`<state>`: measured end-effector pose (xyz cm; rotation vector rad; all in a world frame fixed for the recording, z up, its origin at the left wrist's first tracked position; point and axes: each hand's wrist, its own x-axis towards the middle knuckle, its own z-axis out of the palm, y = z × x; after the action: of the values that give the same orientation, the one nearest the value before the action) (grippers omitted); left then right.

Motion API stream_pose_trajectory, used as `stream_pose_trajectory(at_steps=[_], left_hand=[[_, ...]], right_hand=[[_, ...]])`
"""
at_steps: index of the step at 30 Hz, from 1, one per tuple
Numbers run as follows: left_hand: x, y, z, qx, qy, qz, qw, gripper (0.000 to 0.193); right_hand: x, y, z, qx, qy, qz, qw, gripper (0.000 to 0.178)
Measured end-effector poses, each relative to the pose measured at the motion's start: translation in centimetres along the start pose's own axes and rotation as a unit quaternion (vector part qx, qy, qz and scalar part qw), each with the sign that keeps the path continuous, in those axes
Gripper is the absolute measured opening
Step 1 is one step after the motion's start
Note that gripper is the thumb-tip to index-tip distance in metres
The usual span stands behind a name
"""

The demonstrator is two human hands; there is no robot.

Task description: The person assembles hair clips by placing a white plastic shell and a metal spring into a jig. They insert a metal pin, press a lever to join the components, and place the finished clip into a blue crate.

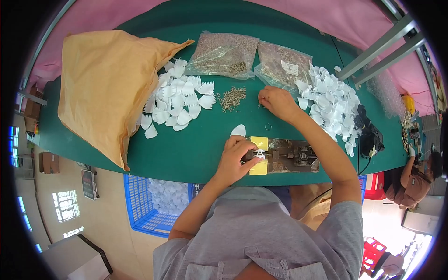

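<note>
While the left hand (236,158) pinches a white piece (259,153) by the near edge of the bench (186,154), the right hand (276,100), its hold unclear, has metal bits (231,99) just leftward

nothing can be read: a white label (290,68) with dark print, too small to make out, sits on the right-hand clear bag (272,64) toward the worktop's (186,151) far edge.

A pink sheet (317,14) lines the table's (154,21) far side. Metal bars (380,44) rise at the right, near bubble wrap (386,95) and a black bag (370,133). Farther right sits a co-worker (413,184). A cardboard box (49,163) stands left.
</note>
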<state>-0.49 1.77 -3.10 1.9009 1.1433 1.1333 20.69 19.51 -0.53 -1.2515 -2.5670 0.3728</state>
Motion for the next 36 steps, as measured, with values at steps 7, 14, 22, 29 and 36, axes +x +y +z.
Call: stream_pose_trajectory(at_steps=[7,14,22,29,36], left_hand=[[0.2,0.0,-0.1,0.011,0.003,0.012,1.000,0.031],[0.4,0.2,0.0,-0.021,0.002,-0.009,1.000,0.029],[0.5,-0.2,-0.1,-0.015,0.003,-0.013,1.000,0.030],[0.4,-0.3,-0.2,-0.011,-0.007,-0.010,1.000,0.030],[0.3,-0.4,0.0,0.001,-0.003,0.004,1.000,0.031]], right_hand=[[-0.4,-0.2,-0.8,0.072,0.022,0.011,0.997,0.008],[0.8,0.6,1.4,-0.019,-0.013,0.000,1.000,0.015],[-4.3,-2.9,-3.5,0.274,-0.021,0.111,0.955,0.012],[-12.1,-9.1,-4.0,0.224,0.044,-0.004,0.974,0.018],[-11.8,-10.1,-3.2,0.142,0.102,-0.069,0.982,0.018]])
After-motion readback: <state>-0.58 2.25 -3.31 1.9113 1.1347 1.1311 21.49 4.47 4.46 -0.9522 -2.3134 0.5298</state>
